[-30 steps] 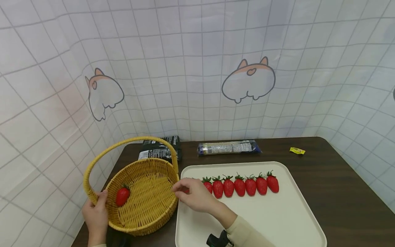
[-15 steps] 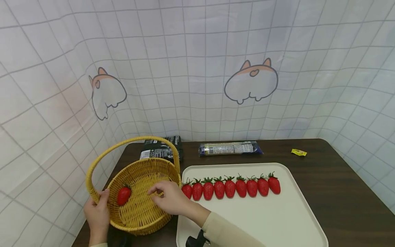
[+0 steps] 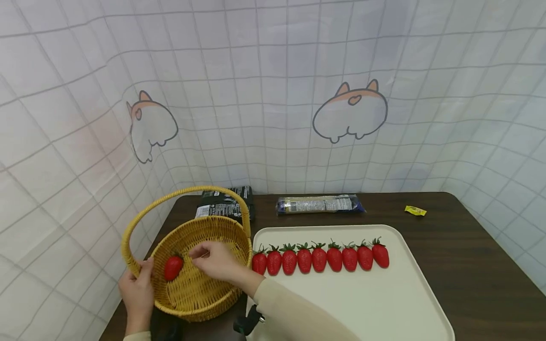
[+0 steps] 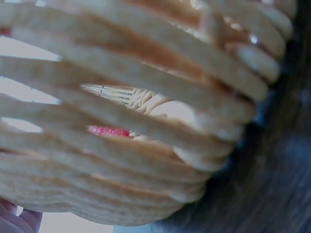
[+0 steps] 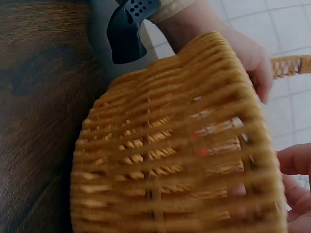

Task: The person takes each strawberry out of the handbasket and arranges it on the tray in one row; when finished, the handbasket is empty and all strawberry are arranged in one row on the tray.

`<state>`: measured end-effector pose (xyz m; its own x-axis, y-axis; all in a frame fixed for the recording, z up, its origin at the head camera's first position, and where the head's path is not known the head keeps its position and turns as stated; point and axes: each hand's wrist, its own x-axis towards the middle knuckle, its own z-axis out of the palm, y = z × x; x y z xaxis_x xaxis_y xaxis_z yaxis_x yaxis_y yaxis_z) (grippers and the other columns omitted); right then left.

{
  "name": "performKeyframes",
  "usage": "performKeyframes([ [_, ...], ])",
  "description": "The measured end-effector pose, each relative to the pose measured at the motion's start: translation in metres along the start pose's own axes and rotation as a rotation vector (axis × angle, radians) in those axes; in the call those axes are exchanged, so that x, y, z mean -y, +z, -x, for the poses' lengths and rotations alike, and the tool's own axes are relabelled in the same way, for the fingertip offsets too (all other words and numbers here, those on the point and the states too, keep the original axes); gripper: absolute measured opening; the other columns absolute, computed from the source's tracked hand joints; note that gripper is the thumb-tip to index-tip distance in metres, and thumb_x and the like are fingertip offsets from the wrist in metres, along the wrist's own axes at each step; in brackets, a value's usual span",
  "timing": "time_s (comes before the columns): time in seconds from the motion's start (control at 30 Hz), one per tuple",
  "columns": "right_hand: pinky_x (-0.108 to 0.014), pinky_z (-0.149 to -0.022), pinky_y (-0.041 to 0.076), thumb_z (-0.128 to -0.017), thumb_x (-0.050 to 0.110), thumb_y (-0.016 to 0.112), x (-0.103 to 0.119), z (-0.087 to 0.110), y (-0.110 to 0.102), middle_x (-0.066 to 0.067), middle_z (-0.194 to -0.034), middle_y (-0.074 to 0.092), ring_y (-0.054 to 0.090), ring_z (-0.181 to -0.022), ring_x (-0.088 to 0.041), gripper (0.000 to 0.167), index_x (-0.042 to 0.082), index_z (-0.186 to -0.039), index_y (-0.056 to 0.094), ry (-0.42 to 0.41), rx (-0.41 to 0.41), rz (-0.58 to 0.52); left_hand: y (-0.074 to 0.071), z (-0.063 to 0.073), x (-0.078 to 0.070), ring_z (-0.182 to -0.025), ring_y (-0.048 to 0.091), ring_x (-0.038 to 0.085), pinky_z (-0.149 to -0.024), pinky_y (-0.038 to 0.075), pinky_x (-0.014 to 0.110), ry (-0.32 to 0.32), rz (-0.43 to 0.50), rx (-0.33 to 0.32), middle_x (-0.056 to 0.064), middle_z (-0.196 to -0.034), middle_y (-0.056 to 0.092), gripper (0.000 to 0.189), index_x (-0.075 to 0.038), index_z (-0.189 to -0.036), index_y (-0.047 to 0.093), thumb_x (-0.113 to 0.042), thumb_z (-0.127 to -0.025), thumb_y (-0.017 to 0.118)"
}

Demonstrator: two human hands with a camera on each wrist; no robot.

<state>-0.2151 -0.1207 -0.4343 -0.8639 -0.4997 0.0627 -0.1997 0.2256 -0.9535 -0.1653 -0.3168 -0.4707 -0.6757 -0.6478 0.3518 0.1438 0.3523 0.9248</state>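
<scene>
In the head view a yellow wicker basket (image 3: 194, 291) with a tall hoop handle (image 3: 170, 195) stands at the left of the table. My left hand (image 3: 138, 291) grips its left rim at the foot of the handle. One red strawberry (image 3: 173, 268) with a green leafy top lies inside, near that side. Over the basket's interior hangs my right hand (image 3: 217, 260), fingers loosely bent just right of the strawberry, nothing visible between them. The basket's woven wall (image 5: 165, 145) fills much of the right wrist view, with right-hand fingers (image 5: 297, 162) beyond its rim.
Right of the basket lies a cream tray (image 3: 350, 303) with a row of several strawberries (image 3: 319, 259). Behind are a black package (image 3: 226, 203), a long clear-wrapped packet (image 3: 320, 204) and a small yellow wrapper (image 3: 415, 210). A white gridded curtain (image 3: 264, 94) surrounds the dark table (image 3: 473, 279).
My right hand has moved left from the tray's edge to over the basket, uncovering the left end of the strawberry row. The left hand keeps its grip on the basket.
</scene>
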Motion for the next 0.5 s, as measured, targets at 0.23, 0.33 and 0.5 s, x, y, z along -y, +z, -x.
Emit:
performKeyframes([
  [0.23,-0.021,-0.066,0.047,-0.087,0.012,0.07,-0.004,-0.013,0.008,0.007,-0.091,0.065,0.058,-0.077,-0.002,0.016,0.014,-0.103,0.071,0.039,0.0,0.032,0.003,0.001,-0.001,-0.05,0.043,0.004,-0.047,0.034,0.019,0.011,-0.013,-0.014,-0.014,-0.057,0.052,0.029,0.01,-0.08,0.06,-0.015,-0.094,0.065],
  [0.33,-0.022,-0.072,0.047,-0.087,0.014,0.07,-0.009,-0.018,0.006,0.003,-0.098,0.067,0.057,-0.084,-0.002,0.02,0.013,-0.108,0.071,0.044,0.017,0.098,0.003,0.001,-0.001,-0.051,0.043,0.004,-0.048,0.034,0.019,0.005,-0.021,-0.008,-0.016,-0.057,0.051,0.029,0.009,-0.08,0.061,-0.016,-0.094,0.066],
  [0.5,-0.022,-0.075,0.047,-0.087,0.018,0.071,-0.01,-0.023,0.007,0.002,-0.103,0.068,0.058,-0.089,-0.003,0.025,0.014,-0.112,0.07,0.054,0.048,0.168,-0.002,-0.001,-0.002,-0.053,0.044,0.005,-0.051,0.034,0.02,-0.031,-0.07,0.012,-0.013,-0.058,0.053,0.03,0.007,-0.083,0.063,-0.02,-0.095,0.065],
])
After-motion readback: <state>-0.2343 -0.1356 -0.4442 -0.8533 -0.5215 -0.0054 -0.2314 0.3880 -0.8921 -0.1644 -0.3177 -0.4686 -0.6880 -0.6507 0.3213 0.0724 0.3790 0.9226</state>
